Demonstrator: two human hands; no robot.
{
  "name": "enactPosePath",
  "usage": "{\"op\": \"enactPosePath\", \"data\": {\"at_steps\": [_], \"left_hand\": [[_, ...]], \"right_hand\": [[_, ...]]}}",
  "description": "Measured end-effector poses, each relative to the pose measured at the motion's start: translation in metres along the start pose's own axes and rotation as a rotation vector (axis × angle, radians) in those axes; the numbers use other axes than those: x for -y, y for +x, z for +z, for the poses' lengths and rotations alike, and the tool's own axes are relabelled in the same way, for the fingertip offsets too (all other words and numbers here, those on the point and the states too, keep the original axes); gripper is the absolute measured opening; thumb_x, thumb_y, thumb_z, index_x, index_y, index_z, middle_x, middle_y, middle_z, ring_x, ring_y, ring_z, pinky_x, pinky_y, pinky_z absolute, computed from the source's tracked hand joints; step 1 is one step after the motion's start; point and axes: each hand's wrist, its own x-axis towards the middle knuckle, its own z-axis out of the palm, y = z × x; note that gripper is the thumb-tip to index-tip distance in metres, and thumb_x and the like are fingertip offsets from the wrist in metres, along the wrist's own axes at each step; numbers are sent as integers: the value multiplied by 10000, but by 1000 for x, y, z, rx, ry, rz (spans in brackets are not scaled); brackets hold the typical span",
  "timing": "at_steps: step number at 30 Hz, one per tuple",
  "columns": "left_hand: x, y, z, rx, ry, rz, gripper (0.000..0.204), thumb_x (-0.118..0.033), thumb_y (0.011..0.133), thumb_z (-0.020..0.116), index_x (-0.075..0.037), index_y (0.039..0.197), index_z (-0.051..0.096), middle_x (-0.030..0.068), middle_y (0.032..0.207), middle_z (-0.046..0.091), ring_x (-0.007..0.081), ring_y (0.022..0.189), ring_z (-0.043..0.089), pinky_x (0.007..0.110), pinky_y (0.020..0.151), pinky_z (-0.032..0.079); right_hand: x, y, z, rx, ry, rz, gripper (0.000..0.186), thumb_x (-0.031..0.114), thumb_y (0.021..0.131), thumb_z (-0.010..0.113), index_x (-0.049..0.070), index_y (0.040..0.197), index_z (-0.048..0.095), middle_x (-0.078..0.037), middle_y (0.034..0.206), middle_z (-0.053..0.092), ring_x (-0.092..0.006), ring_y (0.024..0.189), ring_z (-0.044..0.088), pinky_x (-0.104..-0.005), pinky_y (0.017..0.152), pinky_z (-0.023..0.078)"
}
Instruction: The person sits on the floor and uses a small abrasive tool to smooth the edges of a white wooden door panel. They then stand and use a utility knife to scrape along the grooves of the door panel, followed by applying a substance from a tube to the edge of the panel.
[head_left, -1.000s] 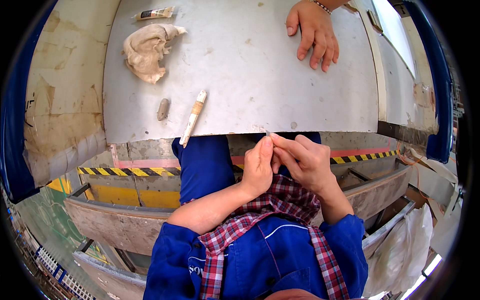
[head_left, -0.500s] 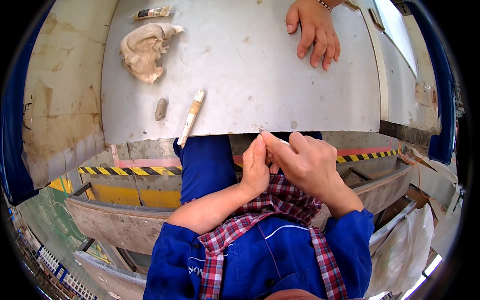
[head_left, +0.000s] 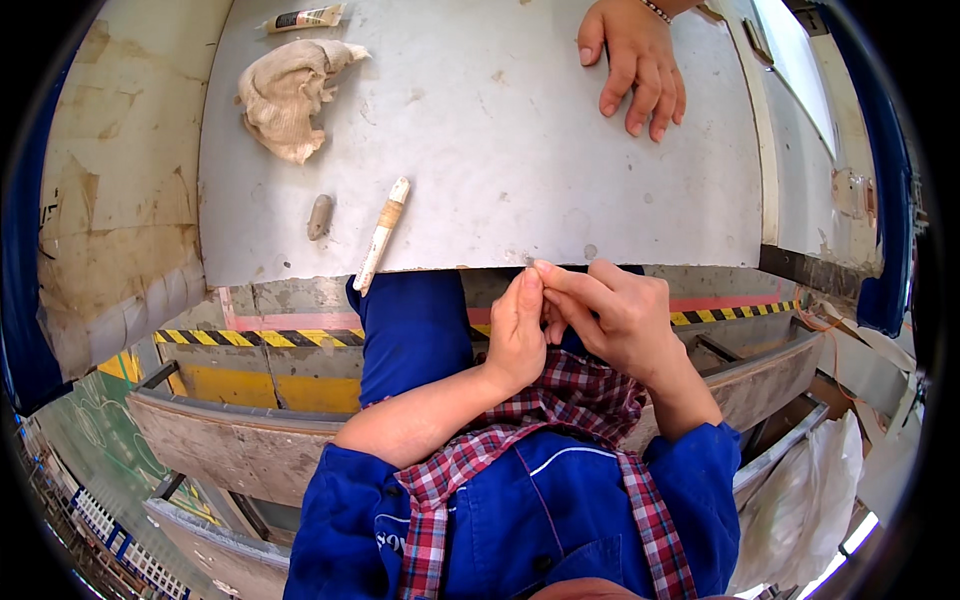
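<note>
My left hand (head_left: pixel 517 335) and my right hand (head_left: pixel 612 310) meet just off the near edge of the grey-white tabletop (head_left: pixel 480 190). Their fingertips are pinched together around something tiny; only a small dark speck shows at the tips, and its kind cannot be made out. To the left of my hands lies a white marker-like stick (head_left: pixel 383 236) wrapped with tan tape, its lower end jutting over the edge. A small grey-brown lump (head_left: pixel 320 217) rests beside it.
A crumpled beige cloth (head_left: pixel 290 100) and a small tube (head_left: pixel 304 19) lie at the far left. Another person's hand (head_left: pixel 636 70) with a beaded bracelet rests flat at the far right. A white plastic bag (head_left: pixel 805 500) hangs at lower right.
My right hand has turned slightly and its fingers have shifted, with the fingertips of both hands still together. The other person's hand has barely moved to the right.
</note>
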Motion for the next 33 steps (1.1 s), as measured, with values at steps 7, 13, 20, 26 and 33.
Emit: {"op": "enactPosePath", "data": {"at_steps": [7,13,20,26,33], "left_hand": [[6,0,0,45,72,31,452,-376,1038,228,-62,848,491,6,605,498,47,490,428,191,446,319],[-1,1,-3,6,34,89,452,-317,1044,245,-23,817,503,17,588,504,66,495,458,215,460,362],[1,0,-1,11,-132,-1,455,-344,1044,236,-29,842,496,17,626,505,57,503,447,202,457,348],[1,1,-1,19,-34,20,462,-340,1042,251,-24,832,513,22,613,510,62,493,446,212,450,349],[6,-1,-1,34,45,24,455,-332,1042,251,-31,825,514,13,581,499,64,476,443,215,441,345]], "right_hand": [[-3,-6,-4,29,43,39,285,226,801,696,223,1086,688,6,584,473,-139,445,505,-271,401,378],[7,7,-10,-23,-48,-64,287,218,782,707,202,1068,691,9,570,428,-120,440,496,-265,393,367],[15,12,-14,31,-190,-58,276,249,783,704,218,1056,682,12,573,431,-121,424,492,-269,375,357],[3,0,-2,21,21,33,275,224,807,693,224,1082,682,7,593,482,-142,436,510,-268,385,375],[1,-7,-2,19,78,71,277,211,797,703,202,1074,695,7,583,479,-136,442,506,-265,395,383]]}}
